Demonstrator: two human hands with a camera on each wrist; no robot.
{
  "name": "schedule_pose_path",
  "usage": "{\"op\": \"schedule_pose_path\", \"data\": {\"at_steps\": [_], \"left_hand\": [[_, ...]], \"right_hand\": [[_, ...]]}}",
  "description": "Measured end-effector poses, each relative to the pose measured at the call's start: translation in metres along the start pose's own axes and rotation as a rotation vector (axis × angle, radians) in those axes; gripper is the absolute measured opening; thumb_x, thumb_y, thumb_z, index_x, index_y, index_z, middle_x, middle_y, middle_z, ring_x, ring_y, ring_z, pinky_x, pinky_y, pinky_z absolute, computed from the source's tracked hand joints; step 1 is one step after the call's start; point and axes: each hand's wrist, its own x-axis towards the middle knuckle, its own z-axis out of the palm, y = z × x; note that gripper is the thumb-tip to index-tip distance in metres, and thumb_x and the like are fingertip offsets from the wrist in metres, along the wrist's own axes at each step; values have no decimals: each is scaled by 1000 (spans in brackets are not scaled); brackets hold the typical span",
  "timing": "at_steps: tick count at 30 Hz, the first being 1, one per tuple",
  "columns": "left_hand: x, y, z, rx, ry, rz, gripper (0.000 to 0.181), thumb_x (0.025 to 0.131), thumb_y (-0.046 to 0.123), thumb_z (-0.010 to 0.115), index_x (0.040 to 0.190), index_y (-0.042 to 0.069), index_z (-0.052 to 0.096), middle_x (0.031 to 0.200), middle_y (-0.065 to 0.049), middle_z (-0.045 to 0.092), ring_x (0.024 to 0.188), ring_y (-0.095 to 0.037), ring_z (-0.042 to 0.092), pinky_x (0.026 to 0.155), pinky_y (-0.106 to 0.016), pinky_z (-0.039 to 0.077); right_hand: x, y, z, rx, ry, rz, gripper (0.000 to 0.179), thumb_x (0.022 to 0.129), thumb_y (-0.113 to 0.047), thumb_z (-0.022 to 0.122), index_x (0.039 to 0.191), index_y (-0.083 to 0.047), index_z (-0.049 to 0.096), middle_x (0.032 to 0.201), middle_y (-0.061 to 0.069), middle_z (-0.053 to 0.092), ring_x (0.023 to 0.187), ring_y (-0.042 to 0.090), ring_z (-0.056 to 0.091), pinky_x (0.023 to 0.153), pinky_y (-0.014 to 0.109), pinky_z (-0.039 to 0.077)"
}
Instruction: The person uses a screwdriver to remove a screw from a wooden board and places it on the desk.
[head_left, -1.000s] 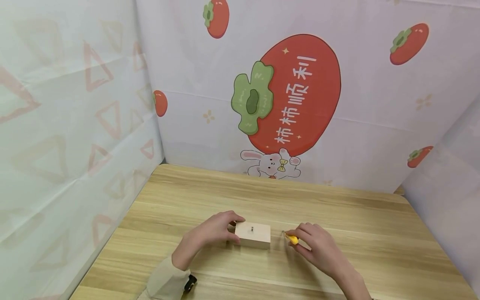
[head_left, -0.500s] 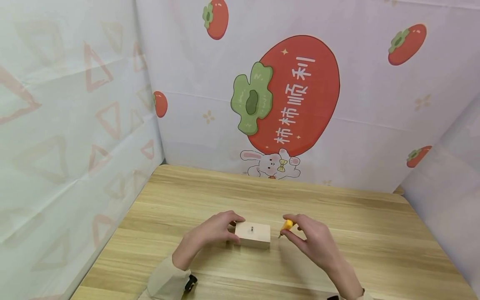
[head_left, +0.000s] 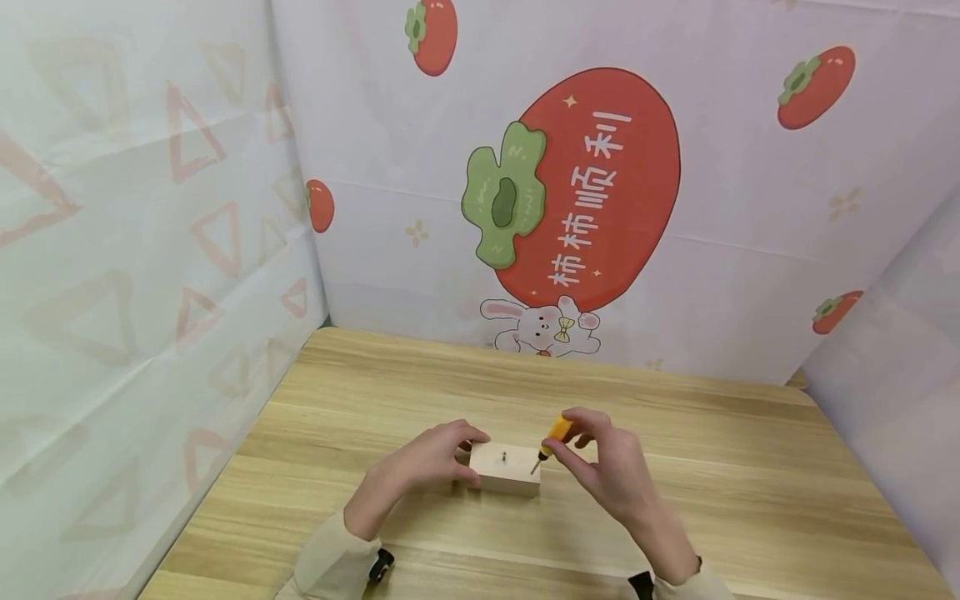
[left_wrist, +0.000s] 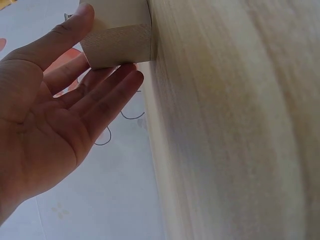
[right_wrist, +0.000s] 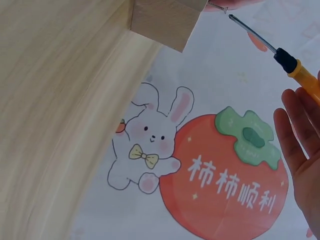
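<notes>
A pale wooden block [head_left: 491,463] lies on the table with a small screw [head_left: 504,457] standing up from its top. My left hand [head_left: 423,460] holds the block's left end, thumb on the near side and fingers on the far side. In the left wrist view, the thumb and fingertips sit against the block [left_wrist: 120,44]. My right hand [head_left: 618,468] pinches the yellow handle of a screwdriver [head_left: 558,429], its shaft slanting down over the block's right end. From the right wrist, the screwdriver [right_wrist: 286,60] shows its tip close by the screw's head [right_wrist: 225,9].
The wood-grain table [head_left: 420,550] reaches back to a fabric wall [head_left: 390,275] printed with persimmons and a rabbit. Another patterned sheet [head_left: 150,333] hangs along the left side, and a pale one [head_left: 900,392] on the right.
My right hand has turned the screwdriver from lying low to tip-down, raised it and carried it left from beside the block to over its right end. My left hand and the block have stayed put.
</notes>
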Motion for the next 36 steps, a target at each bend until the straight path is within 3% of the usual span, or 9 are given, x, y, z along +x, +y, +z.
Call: {"op": "schedule_pose_path", "data": {"at_steps": [4, 7, 10, 14, 26, 36], "left_hand": [[0, 1, -1, -13, -5, 13, 59, 81, 25, 83, 132, 6, 61, 126, -6, 64, 115, -23, 63, 101, -40, 50], [0, 1, -1, -23, -6, 16, 57, 81, 23, 83, 131, 5, 62, 125, -6, 64, 115, -24, 63, 100, -40, 51], [0, 1, -1, -25, -5, 12, 56, 81, 22, 83, 131, 5, 62, 124, -6, 64, 114, -24, 63, 99, -40, 51], [0, 1, -1, -25, -8, 3, 55, 82, 22, 82, 131, 6, 62, 124, -5, 64, 114, -23, 63, 99, -39, 52], [3, 0, -1, -9, -11, 10, 54, 83, 21, 81, 131, 6, 62, 127, -6, 64, 115, -23, 63, 100, -39, 51], [0, 0, -2, 0, -12, 9, 53, 83, 20, 80, 131, 6, 62, 127, -7, 64, 116, -24, 63, 100, -40, 51]], "right_hand": [[9, -5, 4, -24, -25, 26, 46, 93, -41, 63, 115, -1, 56, 84, 0, 71, 68, 12, 68, 60, 19, 56], [16, -7, 8, -30, -20, 19, 43, 90, -33, 72, 115, -3, 56, 84, -1, 71, 69, 13, 68, 60, 20, 56], [23, -9, 13, -28, 2, 4, 48, 79, -16, 84, 115, -2, 56, 82, -1, 71, 68, 13, 68, 58, 21, 56], [29, -10, 19, -44, 20, 9, 58, 66, -3, 89, 114, -3, 56, 79, -2, 70, 66, 11, 66, 57, 18, 54], [33, -13, 30, -98, -14, 39, 53, 70, -9, 89, 111, -5, 56, 77, -1, 68, 62, 11, 64, 54, 17, 51], [43, -24, 33, -74, -57, 57, 41, 74, -12, 87, 105, -6, 60, 84, -2, 70, 67, 9, 67, 56, 13, 51]]}}
